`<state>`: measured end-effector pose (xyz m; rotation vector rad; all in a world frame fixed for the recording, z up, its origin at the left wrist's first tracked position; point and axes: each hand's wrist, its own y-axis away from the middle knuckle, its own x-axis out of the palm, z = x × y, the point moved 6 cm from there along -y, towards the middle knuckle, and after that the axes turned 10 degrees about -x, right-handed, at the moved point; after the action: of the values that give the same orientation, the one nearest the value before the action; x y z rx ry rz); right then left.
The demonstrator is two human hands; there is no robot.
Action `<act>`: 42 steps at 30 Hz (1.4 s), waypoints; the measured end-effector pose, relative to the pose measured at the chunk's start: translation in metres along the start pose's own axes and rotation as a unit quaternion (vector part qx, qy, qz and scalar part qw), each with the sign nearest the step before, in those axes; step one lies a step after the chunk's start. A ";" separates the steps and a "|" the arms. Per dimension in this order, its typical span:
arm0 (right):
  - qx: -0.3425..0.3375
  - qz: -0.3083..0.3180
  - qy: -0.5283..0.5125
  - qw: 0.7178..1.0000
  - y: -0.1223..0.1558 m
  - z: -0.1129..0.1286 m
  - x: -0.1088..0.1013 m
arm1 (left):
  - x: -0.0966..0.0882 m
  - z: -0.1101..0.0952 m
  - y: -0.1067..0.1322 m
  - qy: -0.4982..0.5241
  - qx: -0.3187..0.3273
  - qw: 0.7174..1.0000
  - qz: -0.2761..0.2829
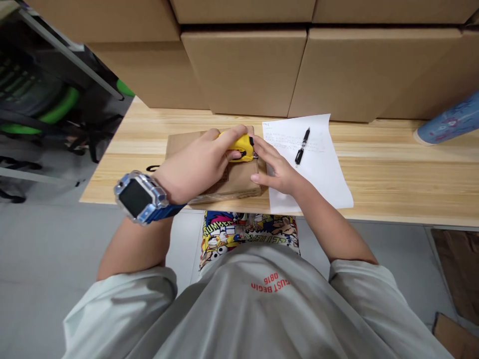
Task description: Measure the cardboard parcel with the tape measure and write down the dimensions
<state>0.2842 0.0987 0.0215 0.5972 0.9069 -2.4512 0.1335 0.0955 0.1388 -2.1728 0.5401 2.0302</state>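
Observation:
My left hand (204, 159), with a watch on its wrist, is closed around a yellow tape measure (242, 147). It holds the tape measure over the top of a small cardboard box (183, 144) lying on the table. My right hand (279, 169) is at the box's right side, with its fingers stretched out and its thumb apart. Those fingertips reach the front end of the tape measure, and the thumb lies at the box's edge. A short bit of the metal blade seems to show between the tape measure and my right fingers. My left hand hides part of the box.
Beside my right hand lies a white sheet with handwriting (322, 184), a black pen (303, 146) on it. Large cardboard boxes (247, 75) stand stacked along the back of the wooden table (389, 184). A blue cylinder (449, 119) lies or leans at the right. Chairs (52, 112) are at the left.

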 end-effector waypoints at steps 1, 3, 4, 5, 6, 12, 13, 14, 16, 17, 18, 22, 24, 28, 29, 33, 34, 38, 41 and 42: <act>-0.005 0.002 0.005 1.000 0.001 0.001 0.001 | 0.000 0.003 0.002 0.005 -0.003 1.000 -0.003; -0.022 -0.002 0.014 1.000 0.003 0.004 0.001 | 0.000 0.013 0.006 0.020 -0.006 1.000 -0.010; -0.033 -0.006 0.018 0.999 0.004 0.006 0.001 | 0.001 0.019 0.008 0.026 -0.008 1.000 -0.014; -0.044 -0.011 0.023 0.999 0.005 0.008 0.001 | 0.002 0.025 0.010 0.030 -0.013 0.999 -0.019; -0.054 -0.016 0.027 0.998 0.005 0.010 0.000 | 0.002 0.033 0.013 0.034 -0.018 0.999 -0.025; -0.084 -0.033 0.052 0.995 0.006 0.009 -0.002 | 0.002 0.080 0.034 0.076 -0.051 0.993 -0.069; -0.089 -0.033 0.057 0.994 0.006 0.008 -0.002 | 0.003 0.087 0.039 0.078 -0.055 0.993 -0.074; -0.095 -0.033 0.063 0.993 0.006 0.008 -0.001 | 0.003 0.094 0.044 0.082 -0.057 0.992 -0.082; -0.105 -0.035 0.075 0.991 0.006 0.008 -0.001 | 0.004 0.108 0.055 0.094 -0.057 0.988 -0.107; -0.109 -0.040 0.080 0.990 0.006 0.008 -0.001 | 0.005 0.115 0.060 0.101 -0.059 0.986 -0.119; -0.111 -0.045 0.083 0.989 0.006 0.008 -0.001 | 0.005 0.123 0.065 0.106 -0.064 0.984 -0.130; -0.121 -0.055 0.086 0.987 0.006 0.007 -0.002 | 0.009 0.152 0.080 0.109 -0.099 0.978 -0.151; -0.125 -0.059 0.085 0.987 0.006 0.005 -0.003 | 0.012 0.166 0.085 0.119 -0.115 0.975 -0.147; -0.139 -0.077 0.054 0.986 0.005 0.000 -0.005 | 0.017 0.191 0.093 0.144 -0.141 0.971 -0.131; -0.140 -0.080 0.052 0.985 0.004 -0.001 -0.005 | 0.018 0.196 0.096 0.146 -0.149 0.969 -0.131; -0.135 -0.090 0.065 0.985 0.003 -0.006 -0.007 | 0.023 0.211 0.107 0.147 -0.173 0.965 -0.132; -0.137 -0.092 0.063 0.984 0.003 -0.007 -0.007 | 0.024 0.212 0.108 0.150 -0.174 0.965 -0.130; -0.153 -0.094 0.045 0.983 0.002 -0.006 -0.007 | 0.023 0.206 0.108 0.168 -0.155 0.966 -0.124; -0.147 -0.094 0.039 0.984 0.002 -0.005 -0.007 | 0.020 0.193 0.104 0.167 -0.138 0.968 -0.130; -0.140 -0.090 0.040 0.985 0.002 -0.005 -0.006 | 0.019 0.188 0.103 0.167 -0.134 0.968 -0.133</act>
<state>0.2916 0.1021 0.0207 0.5365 1.3647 -2.4053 -0.0777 0.0578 0.1185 -2.5989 -0.0076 1.6906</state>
